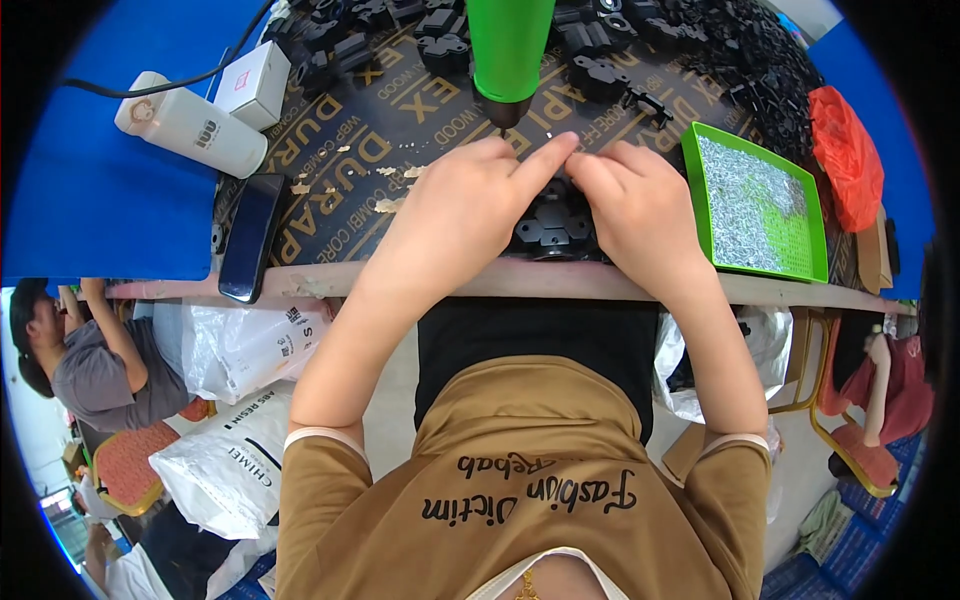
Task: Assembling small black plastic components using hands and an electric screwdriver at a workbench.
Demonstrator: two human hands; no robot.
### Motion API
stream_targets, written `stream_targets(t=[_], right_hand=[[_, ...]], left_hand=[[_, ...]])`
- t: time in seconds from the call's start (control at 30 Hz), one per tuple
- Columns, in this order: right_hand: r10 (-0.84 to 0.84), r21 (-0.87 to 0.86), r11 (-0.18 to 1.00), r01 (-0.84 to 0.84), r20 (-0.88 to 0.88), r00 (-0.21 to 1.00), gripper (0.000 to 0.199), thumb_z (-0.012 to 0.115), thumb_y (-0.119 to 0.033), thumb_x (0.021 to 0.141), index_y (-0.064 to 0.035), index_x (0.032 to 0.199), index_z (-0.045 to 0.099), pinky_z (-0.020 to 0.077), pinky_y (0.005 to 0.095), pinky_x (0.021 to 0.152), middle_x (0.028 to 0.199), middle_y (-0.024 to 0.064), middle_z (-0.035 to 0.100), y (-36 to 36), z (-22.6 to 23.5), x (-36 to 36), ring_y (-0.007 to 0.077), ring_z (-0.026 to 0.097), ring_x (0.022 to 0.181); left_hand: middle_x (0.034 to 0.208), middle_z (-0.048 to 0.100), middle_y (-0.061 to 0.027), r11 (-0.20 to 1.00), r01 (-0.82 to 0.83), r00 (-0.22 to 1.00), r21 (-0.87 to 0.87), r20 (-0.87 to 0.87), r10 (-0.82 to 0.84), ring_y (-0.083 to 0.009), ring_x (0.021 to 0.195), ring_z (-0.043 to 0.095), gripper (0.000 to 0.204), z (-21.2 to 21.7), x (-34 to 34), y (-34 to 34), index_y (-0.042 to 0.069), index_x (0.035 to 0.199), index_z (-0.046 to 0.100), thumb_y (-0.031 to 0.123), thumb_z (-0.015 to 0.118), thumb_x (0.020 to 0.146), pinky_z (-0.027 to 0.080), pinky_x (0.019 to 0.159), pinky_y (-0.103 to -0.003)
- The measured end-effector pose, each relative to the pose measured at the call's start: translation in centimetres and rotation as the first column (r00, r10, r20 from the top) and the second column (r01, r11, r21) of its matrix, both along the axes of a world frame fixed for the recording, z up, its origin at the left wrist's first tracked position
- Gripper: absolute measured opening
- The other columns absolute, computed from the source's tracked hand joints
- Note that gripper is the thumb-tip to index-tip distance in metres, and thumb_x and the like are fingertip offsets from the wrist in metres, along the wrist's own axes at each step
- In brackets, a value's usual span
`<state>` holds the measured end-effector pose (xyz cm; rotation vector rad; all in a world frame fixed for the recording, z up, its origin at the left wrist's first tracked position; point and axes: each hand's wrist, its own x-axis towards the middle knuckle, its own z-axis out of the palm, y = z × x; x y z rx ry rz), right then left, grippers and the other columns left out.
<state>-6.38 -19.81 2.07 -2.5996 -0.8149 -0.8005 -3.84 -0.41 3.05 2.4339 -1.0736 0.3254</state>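
Both hands, left hand (470, 205) and right hand (640, 205), had fingers pressed together over the black plastic part (553, 225), probably pinching a tiny screw; a slip could drop it beside the green tray (700, 160).

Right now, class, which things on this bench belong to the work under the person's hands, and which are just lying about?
In use:
- black plastic part, pressed by left hand and right hand
- green tool hanging above
- green tray of small metal pieces
- heap of black parts

Lying about:
- dark phone
- white bottle
- small white box
- red bag
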Motion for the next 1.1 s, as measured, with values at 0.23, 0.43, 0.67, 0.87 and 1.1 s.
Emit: stream_targets(t=[0.23, 0.43, 0.67, 0.87, 1.1], right_hand=[[0.018, -0.08, 0.997, -0.009, 0.108, 0.994, 0.028, 0.057, -0.007, 0.072, -0.0069, 0.1, 0.061, 0.0475, 0.0347, 0.073, 0.088, 0.0049, 0.066, -2.7, 1.5, -1.5, 0.0233, 0.061, 0.084], [-0.441, -0.009, 0.891, 0.454, -0.252, 0.861, 0.014, 0.06, -0.005, 0.079, -0.0021, 0.092, 0.064, 0.0462, 0.0394, 0.072, 0.084, 0.0153, 0.062, -11.4, 2.9, -5.8, 0.032, 0.06, 0.081], [-0.403, -0.012, 0.879, 0.477, -0.554, 0.729, 0.015, 0.062, -0.002, 0.074, 0.0027, 0.089, 0.064, 0.0463, 0.0391, 0.073, 0.086, 0.0195, 0.063, -12.8, 2.0, -6.3, 0.0353, 0.06, 0.081], [-0.392, 0.131, 0.787, 0.603, -0.647, 0.653, 0.015, 0.061, 0.002, 0.074, 0.0045, 0.089, 0.063, 0.0472, 0.0348, 0.071, 0.084, 0.0189, 0.065, -12.8, 1.9, -6.2, 0.0308, 0.063, 0.077], [-0.412, 0.235, 0.777, 0.584, -0.511, 0.754, 0.011, 0.063, 0.002, 0.074, 0.005, 0.085, 0.063, 0.0469, 0.0309, 0.067, 0.078, 0.0156, 0.065, -13.5, -0.3, -6.5, 0.0235, 0.061, 0.069]], left_hand=[[0.091, 0.063, -0.0131, 0.994, 0.089, 0.996, -0.07, 0.037, -0.087, -0.0308, 0.087, 0.059, 0.048, 0.3, -0.3, 0.0, 0.01, 0.127, 0.053, -0.001, 0.057, 0.08, 0.048, 0.076, -0.038], [0.087, 0.062, -0.009, 0.884, 0.415, 0.91, -0.217, 0.079, -0.407, -0.0292, 0.085, 0.06, 0.007, 1.8, 0.1, -9.2, 0.006, 0.083, 0.065, 0.011, 0.064, 0.079, 0.049, 0.076, -0.039], [0.078, 0.066, -0.0161, 0.835, 0.516, 0.854, 0.191, -0.047, -0.518, -0.0318, 0.076, 0.066, 0.011, 0.3, 0.6, -19.2, 0.002, 0.076, 0.068, 0.009, 0.063, 0.07, 0.053, 0.067, -0.04], [0.075, 0.066, -0.0171, 0.889, 0.452, 0.892, 0.076, -0.058, -0.449, -0.0324, 0.074, 0.067, 0.009, -0.4, 0.5, -19.4, 0.003, 0.074, 0.069, 0.01, 0.062, 0.071, 0.054, 0.066, -0.041], [0.075, 0.066, -0.0192, 0.881, 0.473, 0.881, -0.002, -0.013, -0.473, -0.0358, 0.073, 0.066, 0.009, -0.4, 0.7, -19.5, 0.001, 0.074, 0.068, 0.004, 0.062, 0.069, 0.054, 0.066, -0.041]])
